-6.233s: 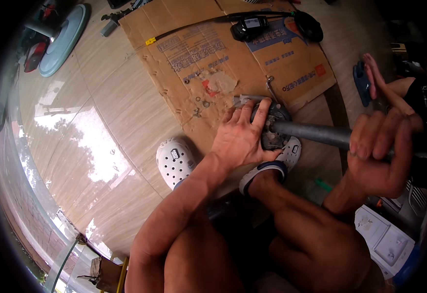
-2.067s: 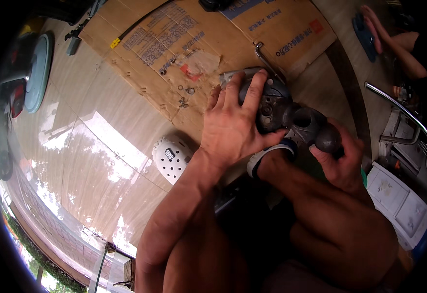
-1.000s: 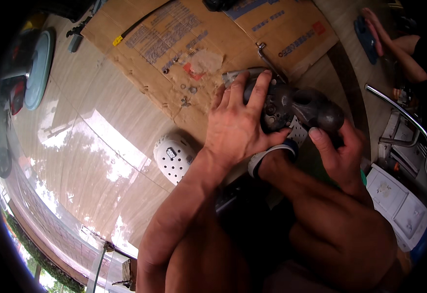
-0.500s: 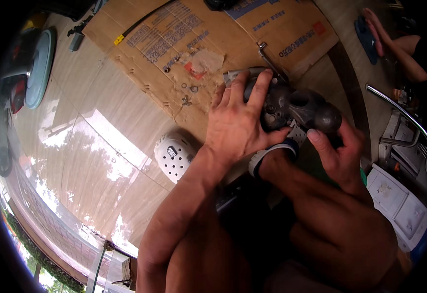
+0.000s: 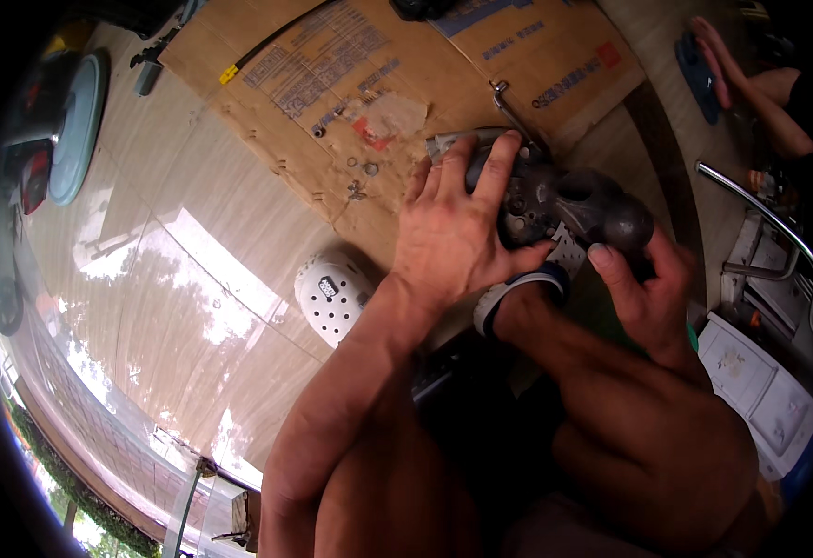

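Note:
A dark, greasy machine part point(image 5: 527, 200) with bolt holes and a bulbous, hollowed end point(image 5: 601, 205) lies over the edge of the cardboard, in front of me. My left hand point(image 5: 453, 223) spans its left side, fingers over the far side and thumb along the near side, gripping it. Beneath those fingers shows a lighter grey metal piece point(image 5: 443, 141). My right hand point(image 5: 648, 288) holds the rounded end, thumb on the near side; its other fingers are mostly hidden behind. Just beyond the part rests an L-shaped metal wrench point(image 5: 508, 107).
Small rings and bolts point(image 5: 358, 191) lie on the cardboard sheet point(image 5: 211, 70), left of the part. My white clog point(image 5: 327, 298) is on the tiled floor; my other foot point(image 5: 518, 288) sits under the part. A metal chair frame point(image 5: 778, 219) and another person's arm point(image 5: 769, 112) are at right.
The rounded end and my right hand have shifted very slightly to the right. My left hand keeps nearly the same place on the part.

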